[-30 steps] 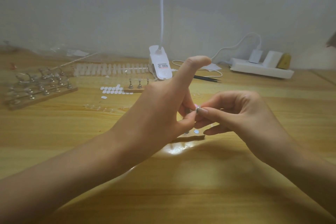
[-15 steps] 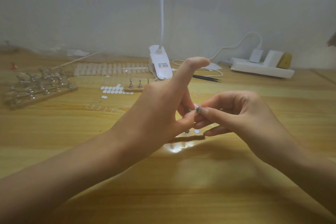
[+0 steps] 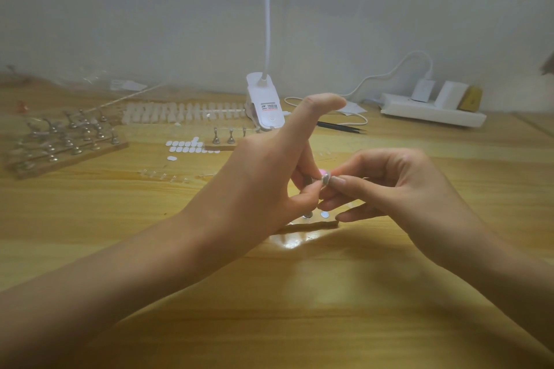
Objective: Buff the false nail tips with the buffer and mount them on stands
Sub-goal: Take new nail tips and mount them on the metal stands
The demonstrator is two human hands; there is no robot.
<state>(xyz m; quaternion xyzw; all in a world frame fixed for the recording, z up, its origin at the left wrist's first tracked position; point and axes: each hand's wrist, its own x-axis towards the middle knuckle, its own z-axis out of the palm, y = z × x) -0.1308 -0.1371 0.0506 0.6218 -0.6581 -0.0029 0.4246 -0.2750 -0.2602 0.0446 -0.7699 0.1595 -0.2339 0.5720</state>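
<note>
At the far left a wooden board point(image 3: 70, 156) carries rows of small metal stands, some with clear tips on them. To its right, further back, lies a long strip of false nail tips point(image 3: 186, 112). Nearer than the strip sits a patch of white sticky pads point(image 3: 187, 145), and nearer again is a short row of loose clear tips point(image 3: 168, 176) on the wooden table point(image 3: 299, 293). Just right of the pads a small wooden base point(image 3: 221, 146) holds a few upright stands. Behind it is the white clip of a lamp point(image 3: 265, 105).

The left hand point(image 3: 263, 177) reaches in from the near left, thumb stretched up and free, fingers curled in to pinch a small metal stand point(image 3: 325, 179) held above the table at the centre. A pink bit shows at its top, too small to tell what it is. Below the hands lies another wooden base point(image 3: 311, 224) with round discs on it.

The right hand point(image 3: 389, 186) comes from the near right. Its thumb and forefinger pinch the same stand at its head, and the other fingers are loosely bent beneath. Far behind lie black tweezers point(image 3: 341, 128), and a white power strip point(image 3: 431, 113) with plugs is at the far right.
</note>
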